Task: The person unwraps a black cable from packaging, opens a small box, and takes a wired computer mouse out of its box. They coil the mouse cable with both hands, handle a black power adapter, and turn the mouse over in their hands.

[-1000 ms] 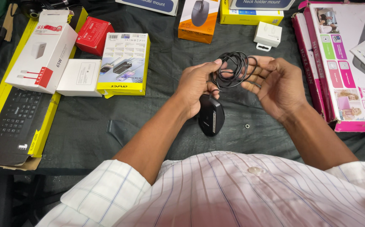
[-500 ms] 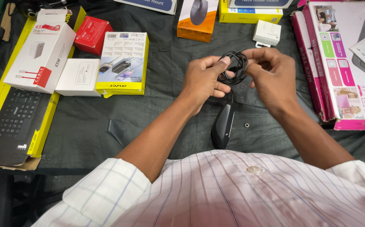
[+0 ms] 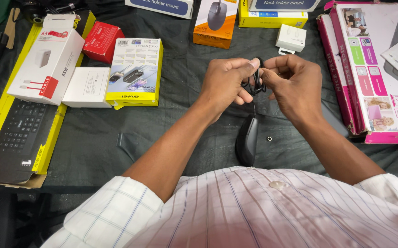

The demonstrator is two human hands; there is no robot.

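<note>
Both hands meet above the dark cloth-covered table (image 3: pixel 171 138). My left hand (image 3: pixel 226 85) and my right hand (image 3: pixel 293 85) pinch a coiled black cable (image 3: pixel 255 81) between their fingers, squeezed into a narrow bundle. From the coil a short length of cable drops to a black computer mouse (image 3: pixel 247 140), which hangs or rests just in front of my chest, tilted on its side. A small round ring-like piece (image 3: pixel 269 138) lies on the cloth right of the mouse.
Left: a keyboard box (image 3: pixel 13 133), a white charger box (image 3: pixel 47 57), a small white box (image 3: pixel 87 87), a yellow-edged cable box (image 3: pixel 134 71), a red box (image 3: pixel 102 41). Far side: an orange mouse box (image 3: pixel 216 20), a small white adapter box (image 3: pixel 291 38). Right: pink-edged boxes (image 3: pixel 368 69).
The loose open loops of cable have been gathered into a tight bundle as my hands came together and rose slightly. The mouse swung from under my left hand toward my chest.
</note>
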